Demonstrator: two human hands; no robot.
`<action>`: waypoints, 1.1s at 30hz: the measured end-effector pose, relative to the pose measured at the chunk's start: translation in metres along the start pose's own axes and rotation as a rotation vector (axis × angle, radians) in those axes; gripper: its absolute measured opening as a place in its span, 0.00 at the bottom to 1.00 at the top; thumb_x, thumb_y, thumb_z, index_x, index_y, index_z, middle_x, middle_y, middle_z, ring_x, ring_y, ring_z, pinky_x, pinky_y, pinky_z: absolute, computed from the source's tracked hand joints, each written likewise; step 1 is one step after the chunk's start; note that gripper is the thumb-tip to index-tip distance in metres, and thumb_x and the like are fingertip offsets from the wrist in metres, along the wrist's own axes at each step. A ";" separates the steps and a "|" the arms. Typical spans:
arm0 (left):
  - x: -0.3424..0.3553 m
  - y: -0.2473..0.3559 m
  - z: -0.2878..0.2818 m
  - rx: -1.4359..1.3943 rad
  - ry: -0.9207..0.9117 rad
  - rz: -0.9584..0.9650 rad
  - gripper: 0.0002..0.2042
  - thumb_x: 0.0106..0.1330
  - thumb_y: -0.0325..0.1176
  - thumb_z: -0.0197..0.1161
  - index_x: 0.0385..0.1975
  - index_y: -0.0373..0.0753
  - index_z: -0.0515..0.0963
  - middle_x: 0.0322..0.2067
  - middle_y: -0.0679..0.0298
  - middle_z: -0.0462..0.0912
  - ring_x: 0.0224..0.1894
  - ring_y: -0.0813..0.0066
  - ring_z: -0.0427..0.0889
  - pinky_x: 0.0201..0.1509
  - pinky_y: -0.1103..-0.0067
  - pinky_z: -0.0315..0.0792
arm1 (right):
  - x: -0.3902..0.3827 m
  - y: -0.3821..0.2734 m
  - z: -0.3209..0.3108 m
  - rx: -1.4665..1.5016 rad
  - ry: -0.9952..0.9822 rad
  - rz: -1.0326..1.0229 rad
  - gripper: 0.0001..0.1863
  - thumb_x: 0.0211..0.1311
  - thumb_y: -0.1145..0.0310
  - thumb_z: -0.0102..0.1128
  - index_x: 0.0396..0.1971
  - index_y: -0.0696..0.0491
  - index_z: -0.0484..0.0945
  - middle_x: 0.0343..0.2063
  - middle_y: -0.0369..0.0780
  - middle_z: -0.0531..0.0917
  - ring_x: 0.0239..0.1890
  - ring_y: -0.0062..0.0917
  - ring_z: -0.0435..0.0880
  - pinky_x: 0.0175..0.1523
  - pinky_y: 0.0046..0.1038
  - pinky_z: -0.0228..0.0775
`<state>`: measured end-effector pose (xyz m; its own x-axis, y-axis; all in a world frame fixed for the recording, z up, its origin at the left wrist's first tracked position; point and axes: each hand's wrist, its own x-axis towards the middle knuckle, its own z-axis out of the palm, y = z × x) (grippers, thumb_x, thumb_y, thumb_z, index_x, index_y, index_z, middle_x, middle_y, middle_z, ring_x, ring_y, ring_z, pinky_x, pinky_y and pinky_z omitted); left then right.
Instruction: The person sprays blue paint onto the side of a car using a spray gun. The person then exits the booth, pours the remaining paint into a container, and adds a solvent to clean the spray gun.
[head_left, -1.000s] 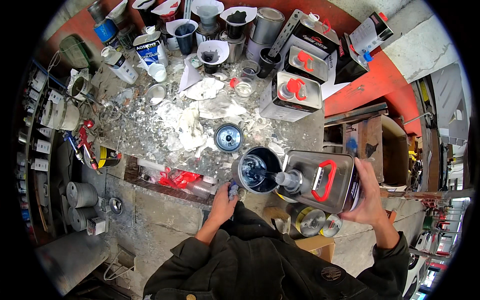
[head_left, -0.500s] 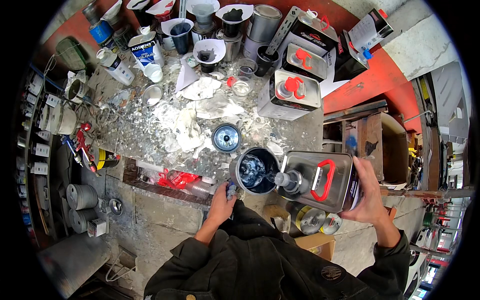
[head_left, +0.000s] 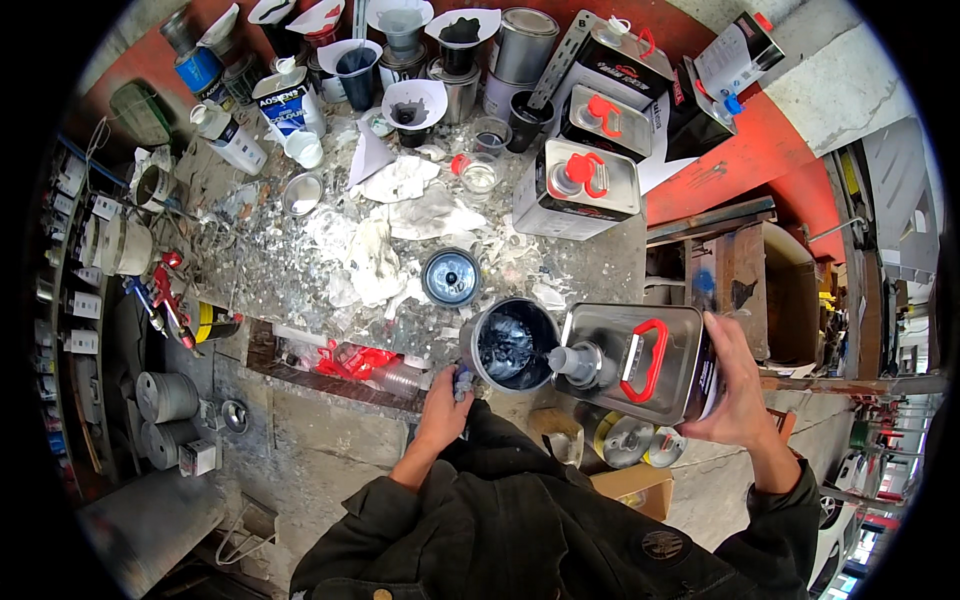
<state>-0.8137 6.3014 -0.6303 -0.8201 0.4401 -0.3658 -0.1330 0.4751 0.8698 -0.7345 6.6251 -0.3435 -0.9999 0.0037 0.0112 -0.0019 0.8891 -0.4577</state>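
My right hand (head_left: 732,385) is wrapped round the base end of a rectangular metal can (head_left: 665,385) with a red handle. The can lies tipped to the left, its grey spout (head_left: 570,362) over the right rim of a round paint cup (head_left: 478,352). Dark, glossy liquid (head_left: 512,347) with pale swirls is inside the cup. Closed at the cup's lower left, my left hand (head_left: 440,412) grips a small blue-grey fitting (head_left: 463,382) that seems joined to the cup; most of it is hidden by the fingers. A dark blue round lid (head_left: 450,277) lies on the bench just beyond the cup.
The paint-spattered bench (head_left: 270,250) carries crumpled white wipes (head_left: 375,260). Upright metal cans (head_left: 578,190) stand at the back right, with cups and paper strainers (head_left: 415,105) along the back. Red-handled spray guns (head_left: 172,290) hang at the left. An open drawer (head_left: 335,370) sits below the bench edge.
The liquid's surface in the cup looks less churned and its pale swirls have shifted. Both hands, the can and the cup have stayed nearly where they were.
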 end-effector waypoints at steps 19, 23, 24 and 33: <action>-0.006 0.009 0.000 -0.104 -0.107 0.015 0.21 0.63 0.35 0.61 0.53 0.33 0.70 0.43 0.46 0.81 0.45 0.51 0.81 0.48 0.68 0.72 | -0.042 0.032 0.052 0.698 0.322 0.318 0.69 0.24 0.67 0.81 0.71 0.59 0.46 0.61 0.48 0.67 0.63 0.36 0.69 0.68 0.34 0.59; -0.017 -0.005 -0.003 -0.176 -0.012 0.040 0.17 0.61 0.34 0.64 0.47 0.33 0.75 0.37 0.53 0.83 0.39 0.65 0.81 0.44 0.73 0.72 | -0.036 0.046 0.072 0.923 0.524 0.313 0.69 0.30 0.71 0.79 0.73 0.57 0.39 0.66 0.47 0.62 0.66 0.34 0.65 0.70 0.34 0.56; -0.021 -0.003 -0.007 -0.209 -0.010 -0.007 0.15 0.61 0.33 0.64 0.45 0.33 0.76 0.36 0.55 0.83 0.38 0.69 0.80 0.43 0.74 0.72 | -0.035 0.055 0.080 0.903 0.590 0.297 0.69 0.30 0.71 0.78 0.73 0.57 0.39 0.66 0.47 0.62 0.66 0.34 0.65 0.70 0.34 0.56; -0.074 0.003 -0.075 -0.291 0.279 -0.131 0.11 0.62 0.32 0.65 0.40 0.33 0.78 0.31 0.66 0.81 0.34 0.80 0.74 0.40 0.79 0.70 | 0.027 0.104 0.150 0.659 1.124 0.226 0.63 0.38 0.80 0.75 0.72 0.59 0.39 0.71 0.50 0.51 0.72 0.36 0.53 0.74 0.34 0.42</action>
<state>-0.7952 6.2137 -0.5756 -0.8995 0.1481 -0.4110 -0.3652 0.2612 0.8935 -0.7629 6.6493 -0.5240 -0.4251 0.7808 0.4579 -0.1620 0.4321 -0.8872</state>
